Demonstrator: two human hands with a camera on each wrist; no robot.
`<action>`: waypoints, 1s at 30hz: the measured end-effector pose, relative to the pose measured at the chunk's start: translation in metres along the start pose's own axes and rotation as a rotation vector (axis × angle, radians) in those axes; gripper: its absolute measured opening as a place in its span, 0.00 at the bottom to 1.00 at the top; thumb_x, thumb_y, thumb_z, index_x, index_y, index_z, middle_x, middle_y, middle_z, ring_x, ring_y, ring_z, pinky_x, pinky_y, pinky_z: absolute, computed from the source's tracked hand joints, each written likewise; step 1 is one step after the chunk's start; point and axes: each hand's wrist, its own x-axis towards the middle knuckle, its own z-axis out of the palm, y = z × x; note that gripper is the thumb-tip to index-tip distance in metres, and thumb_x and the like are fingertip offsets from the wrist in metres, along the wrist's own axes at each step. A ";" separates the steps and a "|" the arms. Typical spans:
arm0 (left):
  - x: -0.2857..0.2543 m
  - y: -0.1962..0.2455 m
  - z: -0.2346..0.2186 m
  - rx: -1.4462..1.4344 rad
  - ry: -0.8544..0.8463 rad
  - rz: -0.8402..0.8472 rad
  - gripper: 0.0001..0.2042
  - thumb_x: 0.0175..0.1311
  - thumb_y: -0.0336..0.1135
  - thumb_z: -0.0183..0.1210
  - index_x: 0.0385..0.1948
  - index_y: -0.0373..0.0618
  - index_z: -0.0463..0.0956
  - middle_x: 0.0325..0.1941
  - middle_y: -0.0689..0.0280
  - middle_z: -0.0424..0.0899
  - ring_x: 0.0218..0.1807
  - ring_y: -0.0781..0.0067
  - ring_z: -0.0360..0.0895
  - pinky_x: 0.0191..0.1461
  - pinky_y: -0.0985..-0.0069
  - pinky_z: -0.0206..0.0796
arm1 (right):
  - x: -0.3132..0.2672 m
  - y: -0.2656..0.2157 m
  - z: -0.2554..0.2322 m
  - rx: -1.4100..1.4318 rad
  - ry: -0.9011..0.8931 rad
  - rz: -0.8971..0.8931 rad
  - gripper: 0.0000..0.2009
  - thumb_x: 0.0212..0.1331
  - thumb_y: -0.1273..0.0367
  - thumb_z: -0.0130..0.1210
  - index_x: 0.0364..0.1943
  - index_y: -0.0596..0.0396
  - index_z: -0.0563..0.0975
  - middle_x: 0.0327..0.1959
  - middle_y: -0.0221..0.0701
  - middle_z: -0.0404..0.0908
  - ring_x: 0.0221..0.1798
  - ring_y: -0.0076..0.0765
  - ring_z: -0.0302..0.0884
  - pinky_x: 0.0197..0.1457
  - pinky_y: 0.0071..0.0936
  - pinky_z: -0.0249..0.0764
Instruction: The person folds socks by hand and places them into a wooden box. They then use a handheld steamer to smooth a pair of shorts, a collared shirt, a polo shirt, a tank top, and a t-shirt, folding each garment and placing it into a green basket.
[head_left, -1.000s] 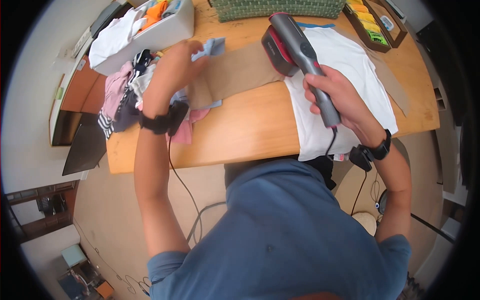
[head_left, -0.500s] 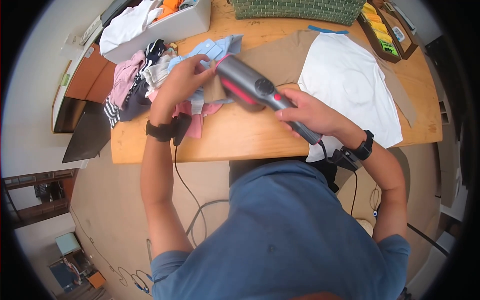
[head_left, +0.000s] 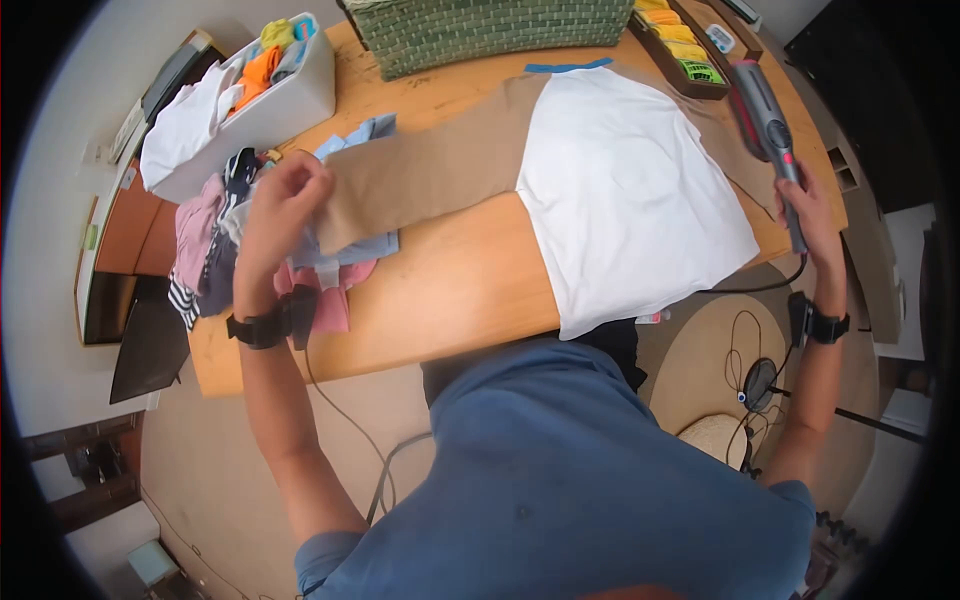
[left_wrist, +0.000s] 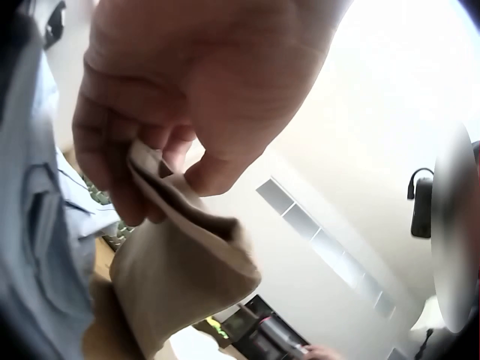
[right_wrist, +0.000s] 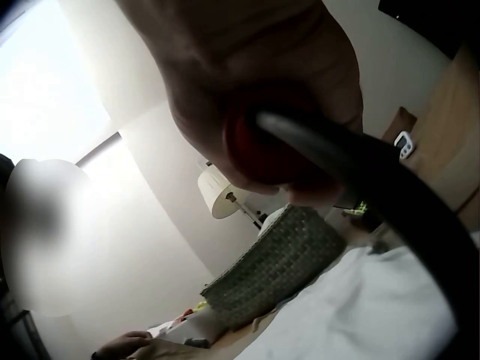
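A long-sleeved shirt with a white body [head_left: 640, 200] and brown sleeves [head_left: 430, 180] lies spread on the wooden table. My left hand [head_left: 280, 210] pinches the end of the left-hand sleeve; in the left wrist view the cuff opening [left_wrist: 195, 247] hangs between thumb and fingers. At the table's right side my right hand [head_left: 815, 215] grips the handle of a grey and red handheld garment steamer [head_left: 768, 110], held upright beyond the shirt's other sleeve. Its black cord [right_wrist: 367, 172] runs from the handle's end in the right wrist view.
Under and beside the held cuff lies a pile of clothes [head_left: 205, 240], with light blue and pink pieces. A white bin of clothes [head_left: 300, 105], a green woven basket [head_left: 490, 40] and a brown box with yellow items [head_left: 680, 45] line the back. Cables trail over the floor.
The steamer swung left to the sleeve end, then far right past the white body. My left hand now pinches the raised cuff, and the sleeve is pulled out straighter. The head view has shifted.
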 end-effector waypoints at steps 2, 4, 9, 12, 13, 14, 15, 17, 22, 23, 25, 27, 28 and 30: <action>0.006 0.000 -0.007 -0.160 0.031 0.017 0.04 0.70 0.31 0.55 0.34 0.45 0.72 0.30 0.78 0.72 0.32 0.89 0.68 0.37 0.87 0.59 | 0.022 0.025 -0.034 -0.299 0.108 0.036 0.25 0.62 0.66 0.54 0.61 0.62 0.65 0.25 0.27 0.71 0.21 0.20 0.68 0.24 0.21 0.66; 0.015 -0.008 -0.017 -0.327 0.095 0.016 0.02 0.70 0.30 0.54 0.37 0.45 0.72 0.33 0.76 0.74 0.34 0.88 0.70 0.38 0.87 0.62 | 0.045 0.050 -0.051 -0.450 0.167 0.089 0.24 0.62 0.66 0.52 0.61 0.63 0.65 0.29 0.33 0.74 0.23 0.27 0.72 0.26 0.26 0.69; 0.012 -0.006 -0.041 -0.626 0.266 0.006 0.11 0.71 0.31 0.54 0.53 0.45 0.72 0.42 0.67 0.79 0.45 0.76 0.79 0.47 0.79 0.72 | 0.100 0.131 -0.072 -0.637 0.242 -0.047 0.24 0.63 0.67 0.50 0.61 0.67 0.64 0.42 0.50 0.76 0.36 0.49 0.79 0.37 0.39 0.74; 0.001 -0.022 -0.070 -0.527 0.401 0.100 0.12 0.71 0.33 0.54 0.53 0.45 0.72 0.44 0.67 0.80 0.49 0.74 0.78 0.52 0.75 0.71 | 0.114 0.154 -0.061 -0.685 0.233 -0.117 0.25 0.63 0.68 0.50 0.62 0.67 0.63 0.50 0.57 0.75 0.49 0.55 0.78 0.49 0.41 0.73; -0.002 -0.021 -0.076 -0.564 0.429 0.109 0.12 0.71 0.34 0.54 0.53 0.44 0.72 0.45 0.66 0.80 0.51 0.73 0.78 0.54 0.73 0.70 | 0.122 0.167 -0.059 -0.737 0.258 -0.202 0.25 0.63 0.68 0.50 0.63 0.67 0.63 0.51 0.57 0.75 0.52 0.55 0.77 0.53 0.41 0.72; -0.008 -0.021 -0.079 -0.620 0.451 0.091 0.13 0.71 0.34 0.54 0.53 0.44 0.72 0.45 0.66 0.80 0.51 0.72 0.78 0.54 0.73 0.70 | 0.128 0.181 -0.058 -0.790 0.283 -0.288 0.26 0.63 0.68 0.51 0.63 0.67 0.62 0.53 0.57 0.74 0.55 0.55 0.76 0.56 0.40 0.71; -0.016 -0.011 -0.080 -0.676 0.473 0.072 0.13 0.71 0.34 0.54 0.54 0.43 0.72 0.46 0.65 0.80 0.51 0.72 0.78 0.55 0.73 0.70 | 0.127 0.177 -0.054 -0.834 0.243 -0.248 0.27 0.63 0.68 0.51 0.64 0.66 0.62 0.55 0.56 0.74 0.58 0.55 0.75 0.58 0.40 0.70; -0.021 0.005 -0.080 -0.727 0.499 0.026 0.14 0.71 0.34 0.54 0.55 0.42 0.72 0.48 0.64 0.81 0.52 0.70 0.78 0.57 0.71 0.69 | 0.119 0.144 -0.043 -0.922 0.168 -0.169 0.28 0.62 0.68 0.53 0.65 0.65 0.63 0.59 0.55 0.72 0.62 0.55 0.72 0.62 0.39 0.68; 0.003 0.046 -0.032 0.244 0.370 0.553 0.14 0.61 0.27 0.59 0.48 0.34 0.74 0.53 0.59 0.76 0.52 0.66 0.78 0.54 0.74 0.71 | 0.080 0.043 0.022 -0.511 0.106 -0.382 0.28 0.60 0.67 0.58 0.64 0.63 0.66 0.58 0.44 0.74 0.59 0.42 0.74 0.61 0.34 0.70; 0.014 0.068 -0.008 0.373 0.298 0.664 0.13 0.63 0.28 0.59 0.48 0.36 0.75 0.50 0.60 0.78 0.50 0.69 0.79 0.52 0.75 0.72 | 0.064 0.011 0.045 -0.270 -0.093 -0.317 0.29 0.59 0.68 0.60 0.65 0.61 0.66 0.57 0.41 0.74 0.58 0.37 0.73 0.60 0.32 0.70; 0.034 0.119 0.060 -0.399 0.178 0.240 0.09 0.68 0.33 0.57 0.47 0.48 0.77 0.36 0.72 0.81 0.34 0.89 0.73 0.31 0.87 0.62 | 0.034 -0.035 0.091 0.113 -0.384 -0.264 0.31 0.57 0.70 0.63 0.66 0.59 0.65 0.54 0.35 0.73 0.58 0.28 0.72 0.59 0.27 0.71; 0.056 0.144 0.115 -0.391 -0.123 0.261 0.11 0.69 0.32 0.56 0.51 0.44 0.75 0.42 0.69 0.81 0.42 0.82 0.77 0.44 0.85 0.70 | 0.011 -0.059 0.130 0.373 -0.548 -0.313 0.33 0.56 0.72 0.64 0.67 0.57 0.64 0.53 0.33 0.72 0.57 0.26 0.72 0.58 0.26 0.72; 0.060 0.164 0.146 -0.319 -0.196 0.295 0.13 0.69 0.33 0.56 0.53 0.43 0.74 0.43 0.69 0.81 0.44 0.80 0.78 0.48 0.83 0.71 | 0.004 -0.068 0.144 0.493 -0.609 -0.352 0.33 0.56 0.73 0.64 0.67 0.56 0.64 0.54 0.33 0.71 0.57 0.26 0.72 0.58 0.27 0.73; 0.087 0.171 0.203 -0.470 -0.544 0.504 0.17 0.66 0.37 0.60 0.52 0.39 0.74 0.40 0.66 0.85 0.41 0.79 0.78 0.41 0.80 0.70 | -0.003 -0.060 0.164 0.689 -0.413 -0.265 0.28 0.60 0.72 0.62 0.64 0.57 0.66 0.56 0.33 0.73 0.57 0.28 0.74 0.58 0.28 0.75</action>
